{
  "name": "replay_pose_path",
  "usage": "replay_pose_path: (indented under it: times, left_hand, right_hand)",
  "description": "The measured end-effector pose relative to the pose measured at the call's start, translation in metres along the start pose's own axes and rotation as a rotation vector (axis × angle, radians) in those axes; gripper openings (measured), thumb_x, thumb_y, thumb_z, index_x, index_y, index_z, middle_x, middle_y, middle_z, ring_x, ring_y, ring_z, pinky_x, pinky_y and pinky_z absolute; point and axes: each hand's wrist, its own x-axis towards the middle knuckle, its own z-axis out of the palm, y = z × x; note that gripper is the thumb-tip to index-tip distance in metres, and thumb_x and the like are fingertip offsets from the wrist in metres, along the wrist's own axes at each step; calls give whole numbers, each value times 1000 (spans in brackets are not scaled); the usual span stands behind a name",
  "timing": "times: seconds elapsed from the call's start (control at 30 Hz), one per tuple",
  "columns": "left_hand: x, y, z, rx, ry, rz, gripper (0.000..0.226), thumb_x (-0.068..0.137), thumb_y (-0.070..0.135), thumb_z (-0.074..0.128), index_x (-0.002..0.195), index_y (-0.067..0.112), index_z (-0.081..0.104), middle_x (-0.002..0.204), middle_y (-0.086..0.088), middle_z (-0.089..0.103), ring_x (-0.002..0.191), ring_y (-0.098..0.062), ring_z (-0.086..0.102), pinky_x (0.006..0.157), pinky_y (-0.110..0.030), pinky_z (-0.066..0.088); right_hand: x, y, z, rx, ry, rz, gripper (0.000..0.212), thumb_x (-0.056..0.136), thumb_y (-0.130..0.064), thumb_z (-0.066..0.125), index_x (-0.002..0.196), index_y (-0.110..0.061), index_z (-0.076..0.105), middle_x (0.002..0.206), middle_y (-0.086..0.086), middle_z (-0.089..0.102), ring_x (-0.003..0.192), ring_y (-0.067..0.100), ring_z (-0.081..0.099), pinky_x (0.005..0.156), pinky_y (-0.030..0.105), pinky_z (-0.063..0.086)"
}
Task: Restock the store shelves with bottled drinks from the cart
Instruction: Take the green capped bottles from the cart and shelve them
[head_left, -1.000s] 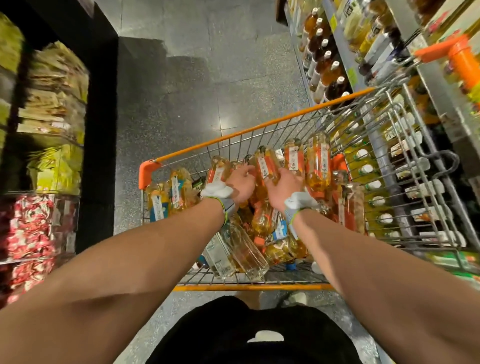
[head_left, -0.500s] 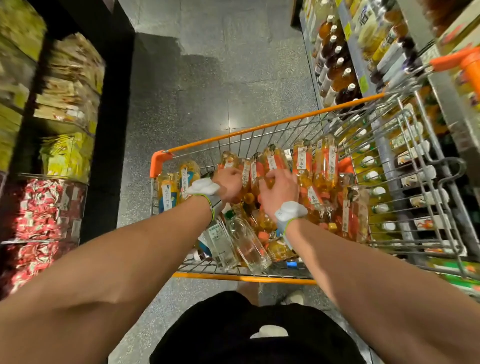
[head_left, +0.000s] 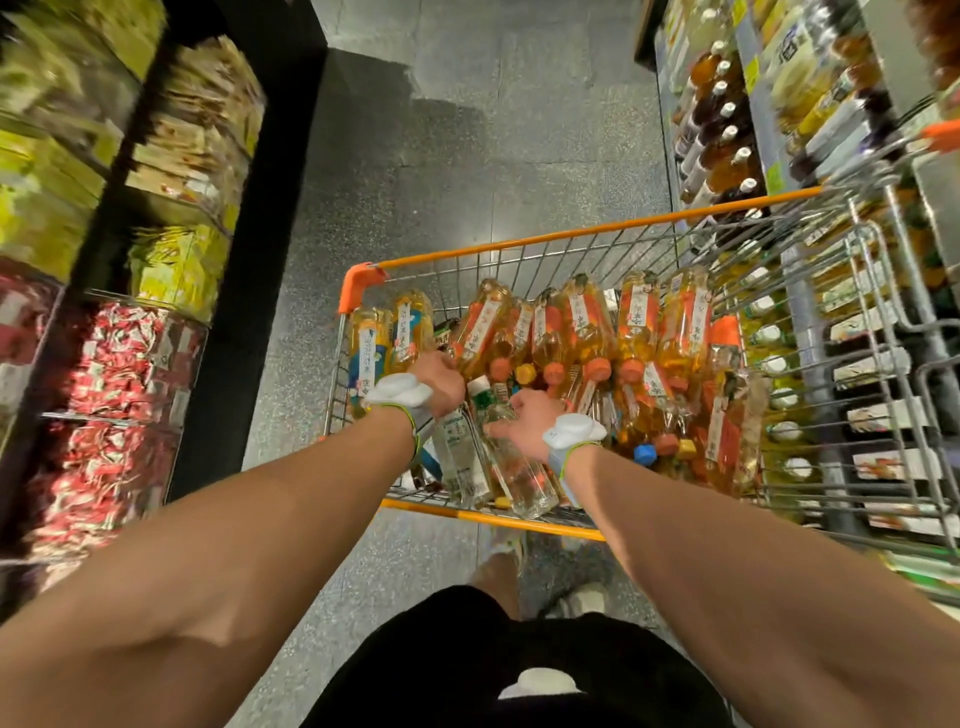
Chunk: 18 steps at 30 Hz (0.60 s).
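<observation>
An orange-rimmed wire cart (head_left: 519, 244) holds many amber drink bottles (head_left: 587, 332) with orange labels and caps, and two with blue labels (head_left: 387, 338) at the left. Two clear bottles lie at the near end. My right hand (head_left: 524, 421) lies over the clear bottle with a green cap (head_left: 524, 473), thumb across its upper body. My left hand (head_left: 441, 382) curls down over the top of the other clear bottle (head_left: 460, 460); its fingers are hidden. Drink shelves (head_left: 722, 150) stand to the right.
Shelves of snack packets (head_left: 124, 364) line the left side, behind a black upright. The grey speckled aisle floor (head_left: 467, 156) runs ahead of the cart. The cart's raised child-seat flap (head_left: 883, 364) is at the right. My shoes show under the cart.
Both hands have pulled back from the amber bottles in the middle of the cart to the clear bottles at its near end. My view has swung left.
</observation>
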Motion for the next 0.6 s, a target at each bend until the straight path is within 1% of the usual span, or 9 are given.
replay_pose_path:
  times: [0.03, 0.1, 0.17, 0.23, 0.3, 0.37, 0.43, 0.53, 0.6]
  left_hand:
    - [0, 1, 1, 8, 3, 3, 37, 96, -2, 50, 129, 4, 67, 133, -14, 64, 122, -34, 60, 102, -35, 47]
    - [0, 1, 4, 29, 22, -13, 34, 95, 2, 53, 125, 3, 68, 132, -16, 66, 121, -35, 62, 102, -37, 49]
    - [1, -3, 7, 94, 69, -53, 33, 96, 12, 56, 125, 1, 66, 130, -19, 65, 120, -37, 61, 102, -42, 50]
    - [-1, -12, 10, 155, 100, -118, 45, 96, 27, 60, 132, -1, 57, 131, -22, 60, 123, -40, 57, 101, -46, 45]
    - [-1, -22, 14, 207, 73, -156, 54, 95, 36, 63, 132, -2, 55, 131, -22, 60, 123, -40, 57, 100, -45, 45]
    - [2, -27, 18, 204, 20, -170, 57, 93, 41, 66, 130, -1, 57, 131, -21, 61, 122, -39, 58, 101, -45, 45]
    - [1, -25, 22, 243, 7, -165, 59, 92, 45, 68, 130, 0, 57, 131, -19, 61, 122, -37, 58, 100, -44, 45]
    - [-4, -23, 32, 291, 32, -154, 64, 90, 43, 72, 134, 1, 51, 133, -19, 58, 124, -36, 56, 102, -42, 44]
    - [-5, -25, 36, 272, 45, -160, 68, 89, 40, 74, 137, 1, 48, 135, -20, 56, 125, -37, 55, 104, -44, 44]
  right_hand:
    - [-1, -1, 0, 1, 2, 1, 73, 87, -47, 76, 143, -8, 50, 131, 11, 61, 112, 31, 62, 90, 37, 51]
    - [-2, -3, -2, -10, -9, -1, 73, 86, -45, 77, 143, -8, 50, 132, 11, 60, 113, 31, 61, 94, 39, 52]
    - [-2, -6, -6, -36, -27, 9, 74, 85, -44, 78, 143, -8, 50, 130, 12, 61, 112, 31, 62, 94, 41, 53]
    - [-2, -6, -10, -49, -44, 30, 75, 84, -44, 79, 142, -8, 49, 130, 12, 62, 110, 31, 63, 93, 42, 54]
    - [-2, -6, -12, -79, -72, 50, 74, 83, -46, 79, 140, -7, 52, 127, 13, 64, 107, 32, 65, 92, 42, 56]
    - [0, -5, -10, -114, -95, 60, 70, 82, -48, 79, 133, -5, 57, 123, 15, 67, 105, 33, 67, 93, 44, 57]
    - [1, -5, -7, -136, -107, 63, 71, 80, -50, 80, 130, -4, 58, 118, 14, 68, 101, 32, 67, 92, 44, 57]
    - [2, -4, -4, -174, -141, 47, 75, 79, -50, 81, 131, -4, 54, 117, 13, 66, 90, 28, 62, 85, 39, 56]
    - [3, -3, -3, -184, -156, 40, 74, 79, -48, 82, 131, -5, 51, 114, 12, 65, 86, 27, 59, 85, 40, 56]
